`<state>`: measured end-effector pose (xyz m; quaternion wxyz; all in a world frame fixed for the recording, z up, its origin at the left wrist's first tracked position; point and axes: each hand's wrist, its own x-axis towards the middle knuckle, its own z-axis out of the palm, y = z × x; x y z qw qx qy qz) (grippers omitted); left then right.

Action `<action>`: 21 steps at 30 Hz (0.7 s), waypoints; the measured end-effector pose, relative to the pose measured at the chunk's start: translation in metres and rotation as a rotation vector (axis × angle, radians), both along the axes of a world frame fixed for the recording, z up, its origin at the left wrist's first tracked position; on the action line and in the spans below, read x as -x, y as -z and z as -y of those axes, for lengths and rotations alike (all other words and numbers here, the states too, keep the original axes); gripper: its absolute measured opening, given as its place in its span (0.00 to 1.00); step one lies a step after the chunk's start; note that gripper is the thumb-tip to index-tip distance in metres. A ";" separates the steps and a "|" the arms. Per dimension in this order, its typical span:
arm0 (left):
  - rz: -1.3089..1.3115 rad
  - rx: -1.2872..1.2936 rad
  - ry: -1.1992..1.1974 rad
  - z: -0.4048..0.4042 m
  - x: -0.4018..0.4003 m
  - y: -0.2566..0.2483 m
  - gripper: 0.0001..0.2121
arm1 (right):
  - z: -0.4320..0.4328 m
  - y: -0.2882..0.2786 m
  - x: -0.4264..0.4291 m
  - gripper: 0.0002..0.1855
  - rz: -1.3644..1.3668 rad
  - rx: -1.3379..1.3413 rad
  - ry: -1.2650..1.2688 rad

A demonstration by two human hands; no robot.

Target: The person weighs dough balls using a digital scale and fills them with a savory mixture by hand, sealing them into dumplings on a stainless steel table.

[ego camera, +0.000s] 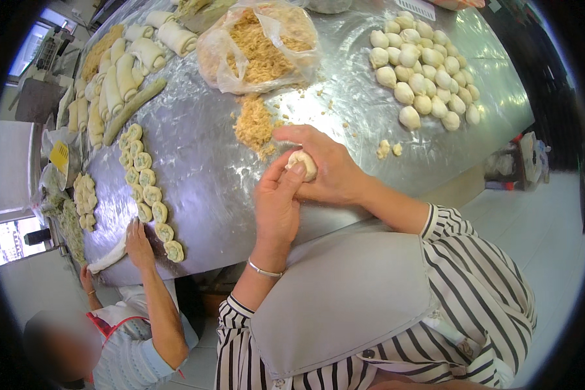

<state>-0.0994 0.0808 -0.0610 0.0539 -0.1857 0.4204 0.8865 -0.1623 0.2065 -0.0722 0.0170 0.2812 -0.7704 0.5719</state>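
Observation:
A small dough piece (pixel 303 165) with a hollow in its top is between both hands over the near edge of the metal table (pixel 209 180). My left hand (pixel 279 200) pinches it, its thumb at the hollow. Around its far right side curves my right hand (pixel 329 168), index finger stretched out to the left. Just beyond my fingers lies a small heap of crumbly tan filling (pixel 254 124). Behind that heap stands an open clear plastic bag (pixel 214 58) of the same filling. Many round dough balls (pixel 409 117) are grouped at the far right, with small dough scraps (pixel 383 149) nearer me.
At the left, a co-worker (pixel 141 312) has both hands on a dough strip (pixel 109 258). Rows of filled dough spirals (pixel 147 177) lie between us. Rolled dough pieces (pixel 126 78) and a long greenish roll (pixel 135 111) occupy the far left, near a metal bowl (pixel 70 168).

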 end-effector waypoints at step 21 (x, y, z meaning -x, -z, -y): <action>0.053 -0.856 0.241 0.015 0.003 0.025 0.23 | -0.147 0.003 -0.007 0.09 0.002 -0.252 0.430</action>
